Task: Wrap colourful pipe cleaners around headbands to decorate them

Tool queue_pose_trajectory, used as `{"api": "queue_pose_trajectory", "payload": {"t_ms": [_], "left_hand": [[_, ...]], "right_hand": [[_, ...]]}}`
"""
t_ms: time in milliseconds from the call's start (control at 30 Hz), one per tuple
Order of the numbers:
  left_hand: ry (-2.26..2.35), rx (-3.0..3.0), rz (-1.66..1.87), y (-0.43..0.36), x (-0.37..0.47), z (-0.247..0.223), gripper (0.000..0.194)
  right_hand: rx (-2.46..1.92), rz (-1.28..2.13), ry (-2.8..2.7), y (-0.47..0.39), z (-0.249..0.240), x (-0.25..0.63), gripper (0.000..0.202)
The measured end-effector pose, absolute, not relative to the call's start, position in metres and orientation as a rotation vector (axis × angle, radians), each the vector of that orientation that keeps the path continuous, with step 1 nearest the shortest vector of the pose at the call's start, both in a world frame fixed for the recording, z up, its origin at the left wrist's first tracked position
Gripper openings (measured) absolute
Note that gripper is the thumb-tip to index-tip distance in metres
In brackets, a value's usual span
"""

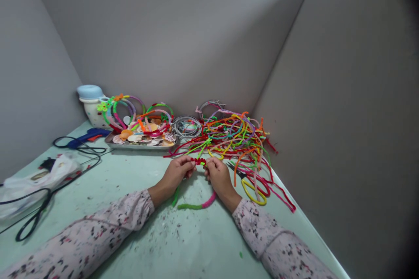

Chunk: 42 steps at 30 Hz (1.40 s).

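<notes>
Left hand and right hand pinch the fuzzy band at either side of its red coils, over the table before the pipe-cleaner pile; judgement: light, even fingertip tension should keep the coils snug without bending the band.

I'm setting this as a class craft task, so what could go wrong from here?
The scissors lie beside the right hand, blades towards it, so a knuckle might get nicked.
The red fuzzy coil is pinched between the right hand and left hand; it could loosen if either slips.
The black cord lies in loops near the left sleeve, which might snag it.
</notes>
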State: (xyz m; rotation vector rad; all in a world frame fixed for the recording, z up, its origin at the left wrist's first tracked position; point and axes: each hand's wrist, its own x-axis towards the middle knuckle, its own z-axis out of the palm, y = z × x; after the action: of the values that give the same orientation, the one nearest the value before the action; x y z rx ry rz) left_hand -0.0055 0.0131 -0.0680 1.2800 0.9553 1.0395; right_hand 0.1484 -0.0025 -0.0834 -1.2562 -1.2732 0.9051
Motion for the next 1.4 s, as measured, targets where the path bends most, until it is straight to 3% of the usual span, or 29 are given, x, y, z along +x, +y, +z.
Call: {"api": "queue_pose_trajectory", "payload": {"t_ms": [633, 933, 1400], "left_hand": [[0.950, 1.198, 1.129, 0.0174, -0.0053, -0.0747, 0.018], [0.933, 1.253, 1.086, 0.0147, -0.0056, -0.0705, 0.016], [0.933, 1.184, 1.121, 0.0143, -0.0053, -0.0755, 0.017]], "right_hand": [[-1.166, 1.065, -1.134, -0.0008, -0.0823, 0.1450, 0.035], [-1.187, 0.978, -1.195, -0.0058, -0.0745, 0.1443, 0.024], [-1.130, 1.144, -1.094, -0.0023, -0.0763, 0.1468, 0.028]]}}
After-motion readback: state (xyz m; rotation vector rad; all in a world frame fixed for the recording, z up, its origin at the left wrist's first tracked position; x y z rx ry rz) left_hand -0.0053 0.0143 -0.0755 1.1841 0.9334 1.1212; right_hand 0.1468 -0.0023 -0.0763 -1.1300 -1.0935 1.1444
